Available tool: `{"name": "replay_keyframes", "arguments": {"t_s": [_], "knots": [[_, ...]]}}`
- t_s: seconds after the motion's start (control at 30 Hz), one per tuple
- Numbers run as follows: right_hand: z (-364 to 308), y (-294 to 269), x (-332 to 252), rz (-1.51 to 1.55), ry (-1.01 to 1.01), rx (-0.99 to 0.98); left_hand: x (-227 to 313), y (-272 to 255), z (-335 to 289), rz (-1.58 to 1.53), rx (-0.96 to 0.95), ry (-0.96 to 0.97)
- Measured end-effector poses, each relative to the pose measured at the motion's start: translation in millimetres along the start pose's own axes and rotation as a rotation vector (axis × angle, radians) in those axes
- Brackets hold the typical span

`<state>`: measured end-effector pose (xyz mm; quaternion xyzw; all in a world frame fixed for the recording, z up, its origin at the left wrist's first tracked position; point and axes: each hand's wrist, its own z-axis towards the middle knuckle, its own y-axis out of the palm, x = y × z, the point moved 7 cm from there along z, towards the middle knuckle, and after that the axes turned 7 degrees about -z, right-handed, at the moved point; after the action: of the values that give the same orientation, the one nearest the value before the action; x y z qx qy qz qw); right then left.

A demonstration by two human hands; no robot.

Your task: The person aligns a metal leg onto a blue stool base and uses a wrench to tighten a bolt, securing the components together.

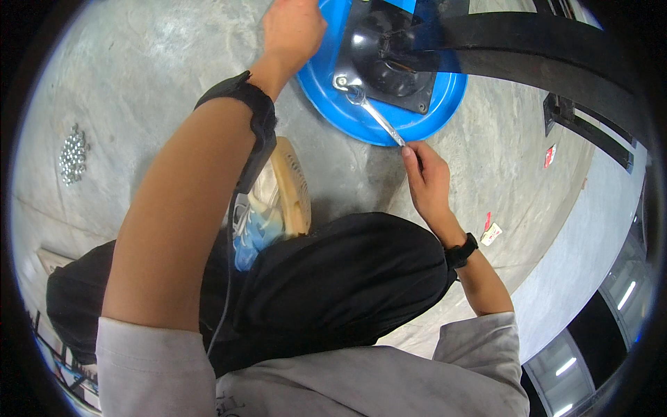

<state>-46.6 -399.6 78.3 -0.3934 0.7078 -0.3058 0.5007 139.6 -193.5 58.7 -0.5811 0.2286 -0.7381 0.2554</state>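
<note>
A round blue seat [313, 90] lies on the floor with its underside up. Fixed to that underside is a black metal plate [413, 94] with a raised round centre. My right hand [429, 179] pinches the lower end of a silver wrench [382, 123]. The wrench slants up to the left, its head beside a bolt [340, 82] at the plate's near-left corner; I cannot tell if it is seated on the bolt. My left hand [295, 28] is at the seat's left rim near the top edge of the view, fingers mostly hidden.
A curved black metal frame [514, 43] rises from the plate toward the right. Small silver hardware pieces [72, 156] lie heaped on the floor at left. My shoe [260, 233] is below the seat. Red and white scraps [491, 233] lie at right.
</note>
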Motion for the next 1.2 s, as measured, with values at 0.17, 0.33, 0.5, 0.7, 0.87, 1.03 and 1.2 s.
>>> {"name": "replay_keyframes", "arguments": {"t_s": [0.17,0.33,0.5,0.7,0.87,1.03,1.2], "knots": [[12,4,-9,-0.031,-0.025,-0.031,1,-6,-1,0.000,-0.022,-0.003],[14,8,-6,-0.052,0.003,-0.080,-2,-7,-2,-0.023,0.032,0.015],[8,29,4,0.191,0.159,-0.314,0,-6,-1,-0.036,-0.036,-0.012],[9,45,0,0.463,0.212,-0.439,-3,-3,-1,-0.046,0.012,0.014],[12,40,-6,0.386,0.165,-0.478,0,-2,0,-0.037,-0.002,0.003],[14,49,-14,0.431,0.233,-0.574,0,-5,-1,-0.054,0.017,0.009],[13,48,-6,0.477,0.324,-0.597,-5,-2,0,-0.031,0.045,0.016]]}}
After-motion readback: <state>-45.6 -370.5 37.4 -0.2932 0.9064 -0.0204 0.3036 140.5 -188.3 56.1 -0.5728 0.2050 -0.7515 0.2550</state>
